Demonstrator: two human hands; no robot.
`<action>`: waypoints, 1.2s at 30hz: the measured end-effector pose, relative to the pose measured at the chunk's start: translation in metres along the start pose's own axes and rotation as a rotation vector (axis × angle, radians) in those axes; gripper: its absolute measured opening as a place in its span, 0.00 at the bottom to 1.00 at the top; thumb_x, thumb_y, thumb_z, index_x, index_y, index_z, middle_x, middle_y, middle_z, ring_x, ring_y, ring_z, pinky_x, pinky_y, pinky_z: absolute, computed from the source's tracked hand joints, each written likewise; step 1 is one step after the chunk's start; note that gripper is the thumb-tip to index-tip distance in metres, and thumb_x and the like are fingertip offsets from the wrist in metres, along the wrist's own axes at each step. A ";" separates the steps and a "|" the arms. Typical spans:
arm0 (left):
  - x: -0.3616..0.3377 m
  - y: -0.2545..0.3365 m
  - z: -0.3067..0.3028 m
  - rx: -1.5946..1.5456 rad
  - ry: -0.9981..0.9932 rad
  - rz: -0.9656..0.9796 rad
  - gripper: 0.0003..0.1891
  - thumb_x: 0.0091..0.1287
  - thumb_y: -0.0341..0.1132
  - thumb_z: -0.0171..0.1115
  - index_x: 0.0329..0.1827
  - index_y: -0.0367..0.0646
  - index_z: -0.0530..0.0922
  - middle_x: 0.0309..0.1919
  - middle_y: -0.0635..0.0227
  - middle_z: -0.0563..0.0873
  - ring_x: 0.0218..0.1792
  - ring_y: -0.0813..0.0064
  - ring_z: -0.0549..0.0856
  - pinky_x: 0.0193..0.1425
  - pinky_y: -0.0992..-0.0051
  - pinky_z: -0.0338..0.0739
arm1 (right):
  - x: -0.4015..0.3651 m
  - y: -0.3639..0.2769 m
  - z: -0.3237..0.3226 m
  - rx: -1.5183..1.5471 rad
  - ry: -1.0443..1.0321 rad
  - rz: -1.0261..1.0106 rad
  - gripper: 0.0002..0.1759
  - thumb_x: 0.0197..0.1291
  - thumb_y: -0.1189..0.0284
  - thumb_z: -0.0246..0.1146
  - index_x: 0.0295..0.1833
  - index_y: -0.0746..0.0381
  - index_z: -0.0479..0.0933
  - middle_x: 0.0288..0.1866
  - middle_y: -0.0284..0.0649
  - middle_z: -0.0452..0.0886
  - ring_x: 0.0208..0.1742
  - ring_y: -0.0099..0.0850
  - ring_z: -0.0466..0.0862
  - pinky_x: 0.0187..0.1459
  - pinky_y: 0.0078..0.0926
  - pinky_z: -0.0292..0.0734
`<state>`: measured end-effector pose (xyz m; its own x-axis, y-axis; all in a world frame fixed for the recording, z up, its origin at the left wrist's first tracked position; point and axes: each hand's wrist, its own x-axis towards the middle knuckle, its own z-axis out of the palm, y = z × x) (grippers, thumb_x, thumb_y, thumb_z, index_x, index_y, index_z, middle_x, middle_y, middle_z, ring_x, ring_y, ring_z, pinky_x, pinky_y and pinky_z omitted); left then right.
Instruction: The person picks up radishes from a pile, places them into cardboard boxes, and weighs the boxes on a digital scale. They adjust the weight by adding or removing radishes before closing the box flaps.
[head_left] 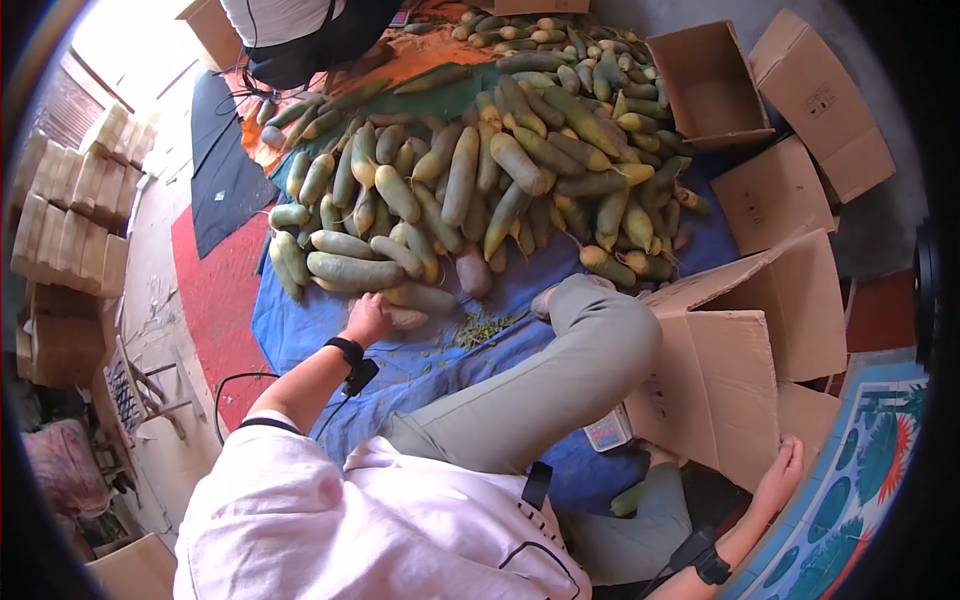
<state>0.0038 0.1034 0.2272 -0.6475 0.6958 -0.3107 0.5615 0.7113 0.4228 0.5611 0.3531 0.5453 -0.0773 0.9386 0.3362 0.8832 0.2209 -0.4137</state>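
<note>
My left hand (369, 320) is at the near edge of a large pile of green radishes (462, 175). Its fingers are curled around the end of a brownish-pink radish (404, 318) lying on the blue tarp (290, 330). My right hand (780, 474) rests beside the lower flap of an open cardboard box (700, 385), with its fingers stretched out and nothing visible in them. The box stands tilted by my bent knee. Partly under it sits a small scale (608, 430) with a display.
Open cardboard boxes (708, 85) stand at the back right. Green leaf scraps (485, 328) lie on the tarp before my foot. Another person (310, 40) is at the far side of the pile. Stacked cartons (70, 240) line the left, and a patterned blue surface (850, 490) is at lower right.
</note>
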 end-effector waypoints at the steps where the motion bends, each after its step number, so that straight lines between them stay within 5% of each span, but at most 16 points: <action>1: 0.006 -0.002 0.002 0.002 -0.004 -0.003 0.15 0.54 0.31 0.56 0.45 0.43 0.77 0.47 0.53 0.77 0.51 0.51 0.76 0.56 0.60 0.72 | -0.001 -0.001 0.001 -0.001 -0.005 0.002 0.12 0.67 0.70 0.48 0.39 0.68 0.73 0.31 0.41 0.76 0.36 0.29 0.77 0.41 0.25 0.70; 4: 0.026 -0.008 0.012 0.086 0.206 0.149 0.18 0.50 0.30 0.59 0.47 0.43 0.76 0.48 0.55 0.77 0.53 0.53 0.74 0.56 0.60 0.71 | -0.003 -0.003 0.001 -0.097 0.002 0.013 0.16 0.68 0.67 0.44 0.39 0.68 0.73 0.30 0.44 0.76 0.35 0.33 0.76 0.42 0.28 0.70; 12: 0.058 0.003 0.006 0.296 0.054 0.060 0.25 0.53 0.31 0.56 0.59 0.45 0.72 0.63 0.59 0.69 0.65 0.59 0.66 0.62 0.55 0.64 | -0.012 -0.007 0.001 -0.092 -0.001 0.042 0.18 0.69 0.66 0.42 0.41 0.70 0.72 0.34 0.46 0.76 0.37 0.36 0.76 0.43 0.30 0.70; 28: 0.111 0.029 0.030 0.484 -0.049 0.054 0.26 0.60 0.31 0.51 0.65 0.49 0.66 0.69 0.60 0.62 0.70 0.59 0.59 0.68 0.46 0.56 | -0.025 -0.018 0.001 -0.117 0.067 0.122 0.21 0.71 0.64 0.41 0.39 0.70 0.72 0.34 0.43 0.75 0.38 0.33 0.74 0.43 0.28 0.69; 30: 0.117 0.024 0.039 0.551 0.091 0.149 0.24 0.61 0.33 0.51 0.63 0.47 0.68 0.64 0.61 0.67 0.68 0.59 0.62 0.68 0.46 0.56 | -0.025 -0.007 -0.002 -0.112 0.046 0.116 0.21 0.71 0.64 0.41 0.39 0.71 0.72 0.34 0.43 0.75 0.38 0.33 0.74 0.43 0.28 0.69; 36: 0.123 0.040 0.028 0.741 0.068 0.154 0.15 0.60 0.35 0.52 0.50 0.49 0.76 0.45 0.67 0.76 0.55 0.65 0.72 0.58 0.56 0.65 | -0.025 -0.010 -0.003 -0.155 0.050 0.087 0.21 0.71 0.65 0.40 0.39 0.71 0.72 0.35 0.44 0.75 0.38 0.34 0.73 0.43 0.29 0.69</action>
<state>-0.0390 0.2205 0.1814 -0.5507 0.8019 -0.2315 0.8318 0.5040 -0.2327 0.5554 0.3262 0.5433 0.0225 0.9371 0.3484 0.9466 0.0921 -0.3089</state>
